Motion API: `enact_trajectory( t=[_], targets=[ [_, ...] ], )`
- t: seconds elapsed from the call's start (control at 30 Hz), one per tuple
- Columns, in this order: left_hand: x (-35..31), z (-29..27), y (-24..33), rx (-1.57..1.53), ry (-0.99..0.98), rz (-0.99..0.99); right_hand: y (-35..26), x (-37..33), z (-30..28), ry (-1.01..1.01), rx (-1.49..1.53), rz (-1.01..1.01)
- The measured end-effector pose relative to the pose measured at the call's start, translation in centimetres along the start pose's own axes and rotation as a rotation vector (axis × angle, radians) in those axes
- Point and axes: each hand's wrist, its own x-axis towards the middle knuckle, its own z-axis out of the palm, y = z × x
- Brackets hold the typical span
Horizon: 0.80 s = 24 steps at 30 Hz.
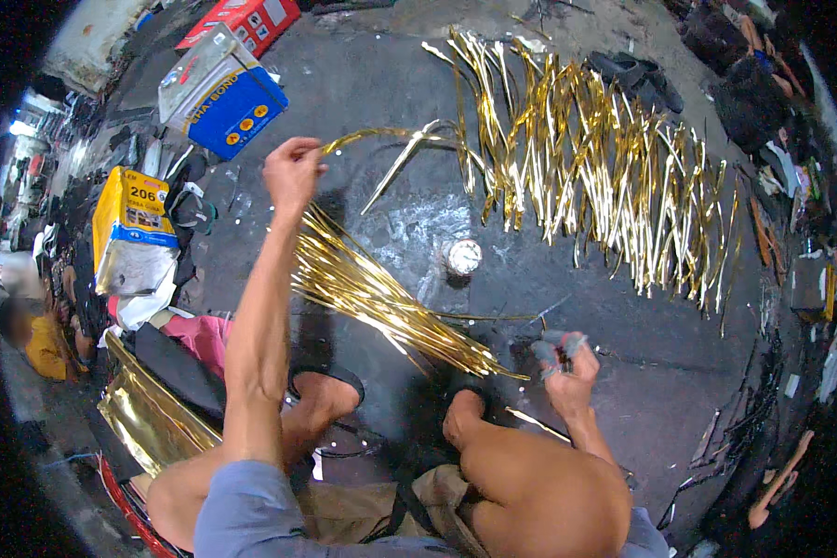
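Out on the left, my left hand (295, 175) pinches one end of a gold strip (372, 135). That strip arches right toward a wide spread of gold strips (604, 167) on the dark floor. Below the hand, a bundle of long gold strips (381, 298) lies slanting between my feet. My right hand (572, 372) is closed just past the bundle's right end; grey material shows about its fingers, and I cannot make out what it holds. Between the two groups of strips stands a small round pot with a whitish top (463, 258).
At the upper left stand a blue and white container (232, 112), a red box (251, 23) and a yellow container (130, 209). Shiny gold sheet (153, 409) lies beside my left leg. Dark sandals (637, 79) sit behind the spread strips. Another person (46, 339) is at the far left.
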Motion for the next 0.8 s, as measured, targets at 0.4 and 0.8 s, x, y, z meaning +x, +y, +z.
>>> enact_trajectory(
  t=[0.4,0.8],
  targets=[
    [-29.6,7.6,32.0,-0.968,-0.908,0.340,-10.3,-3.5,-17.3,0.642,0.400,-0.291],
    [-29.6,8.5,20.4,-0.853,-0.551,-0.363,-7.1,1.3,-4.6,0.062,0.360,0.011]
  ],
)
